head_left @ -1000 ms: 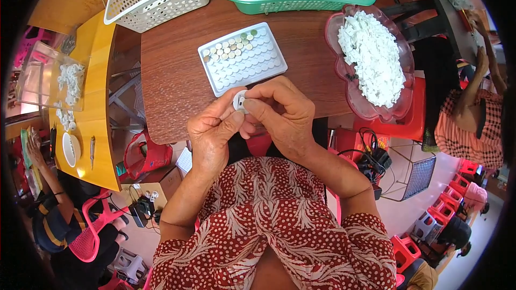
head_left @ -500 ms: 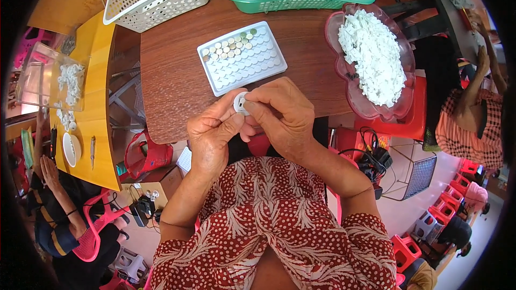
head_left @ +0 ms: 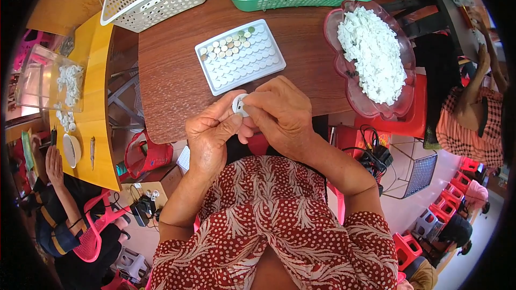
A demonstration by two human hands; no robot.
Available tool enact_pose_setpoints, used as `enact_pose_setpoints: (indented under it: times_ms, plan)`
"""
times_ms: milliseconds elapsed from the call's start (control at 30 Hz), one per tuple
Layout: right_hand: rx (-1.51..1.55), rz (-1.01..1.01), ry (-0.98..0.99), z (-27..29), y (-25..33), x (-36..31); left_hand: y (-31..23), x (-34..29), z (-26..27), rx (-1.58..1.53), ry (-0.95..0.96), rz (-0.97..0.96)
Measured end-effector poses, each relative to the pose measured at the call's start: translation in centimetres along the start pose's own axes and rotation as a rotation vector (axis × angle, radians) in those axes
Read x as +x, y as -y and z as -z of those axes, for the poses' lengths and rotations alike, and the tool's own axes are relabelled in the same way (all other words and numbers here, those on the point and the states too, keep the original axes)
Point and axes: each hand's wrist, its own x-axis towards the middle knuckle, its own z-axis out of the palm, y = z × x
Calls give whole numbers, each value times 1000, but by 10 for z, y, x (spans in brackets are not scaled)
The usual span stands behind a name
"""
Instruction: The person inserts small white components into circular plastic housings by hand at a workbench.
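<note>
Just off the table's near edge, my left hand point(head_left: 212, 134) pinches a small round white plastic part point(head_left: 237, 105) with a dark slot in its middle. My right hand point(head_left: 282, 115) meets it from the other side, thumb and forefinger closed together at the part's right rim; whether they hold a smaller piece is hidden by the fingers. Beyond my hands lies a white tray point(head_left: 242, 78) with rows of round pockets. Several small round discs point(head_left: 229, 45), cream-coloured with a few greenish ones, fill its upper rows.
A pinkish scalloped bowl point(head_left: 336, 56) heaped with small white plastic pieces point(head_left: 373, 59) stands at the right. Along the back are a cream perforated basket point(head_left: 172, 2) and a green basket point(head_left: 301, 0). Other people work at tables to the left and right.
The round white part has turned slightly between my fingers, and my hands have shifted very little. At the left, the other person's hand has moved near the white bowl, which now looks tilted.
</note>
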Motion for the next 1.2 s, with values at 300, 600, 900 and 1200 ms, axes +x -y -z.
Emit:
enact_pose_setpoints:
  times_ms: [300,600,900,1200]
  plan:
    - [-126,68,-5,2,7,-7,6,-1,-1,15,-3,-33]
    - [-223,89,-45,-1,13,-11,5,-2,-3,-16,0,-43]
    - [-205,72,-97,-9,9,-19,14,0,-1,-55,-38,-42]
    - [194,-339,-77,-5,12,-17,7,-1,-5,-35,-24,-100]
